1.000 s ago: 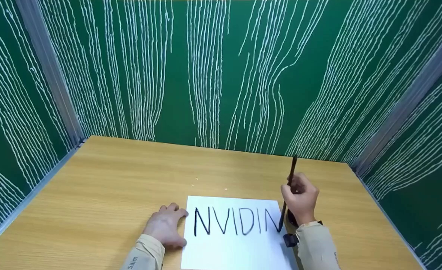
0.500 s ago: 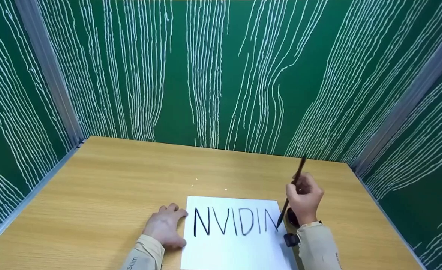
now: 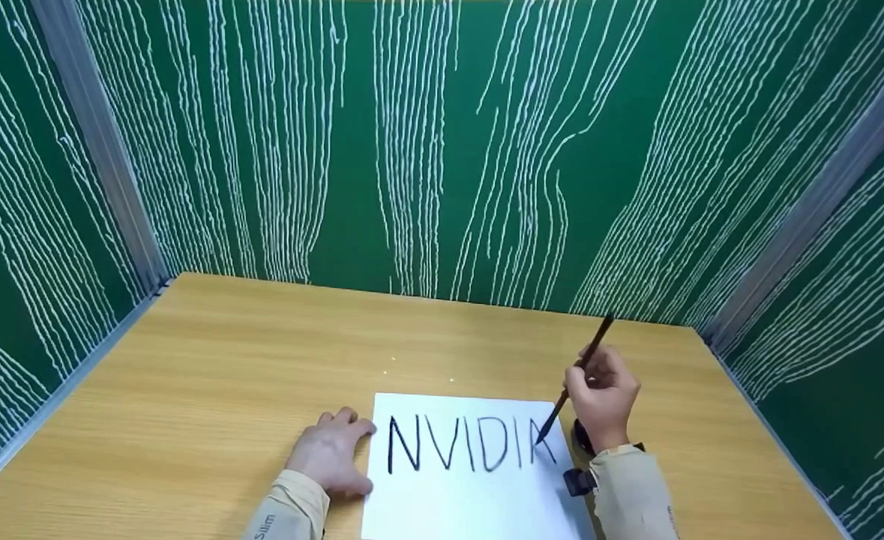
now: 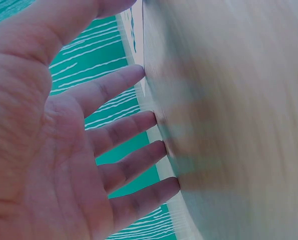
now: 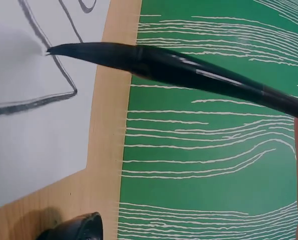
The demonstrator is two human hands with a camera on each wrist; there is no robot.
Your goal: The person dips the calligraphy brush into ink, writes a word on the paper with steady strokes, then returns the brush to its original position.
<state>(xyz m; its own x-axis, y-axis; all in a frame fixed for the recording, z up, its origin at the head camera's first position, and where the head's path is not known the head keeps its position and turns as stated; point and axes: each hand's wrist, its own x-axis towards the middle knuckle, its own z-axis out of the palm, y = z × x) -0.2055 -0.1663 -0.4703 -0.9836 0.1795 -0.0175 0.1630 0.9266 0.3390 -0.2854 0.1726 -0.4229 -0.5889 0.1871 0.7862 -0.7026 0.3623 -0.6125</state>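
A sheet of white paper [image 3: 471, 502] lies on the wooden table, with "NVIDI" and a peaked pair of strokes in black across its upper part. My right hand [image 3: 605, 397] pinches a slim black ink brush [image 3: 590, 346] between thumb and fingers, its handle leaning back to the right. In the right wrist view, the pointed bristles [image 5: 93, 51] meet one leg of the peaked letter. My left hand [image 3: 331, 454] rests at the paper's left edge, thumb and index fingertip right at it. The left wrist view shows its fingers [image 4: 133, 200] spread, tips down on the tabletop.
A small black cup [image 5: 81, 230] stands close to the paper's right edge, partly hidden behind my right hand in the head view. Pale specks [image 3: 451, 379] lie beyond the paper. Green panels [image 3: 352, 187] with wavy white lines rise at the table's back and sides.
My right hand has shifted the brush tip from the foot of the last letter's right stroke, up and left to its left stroke. The left hand and paper stay put.
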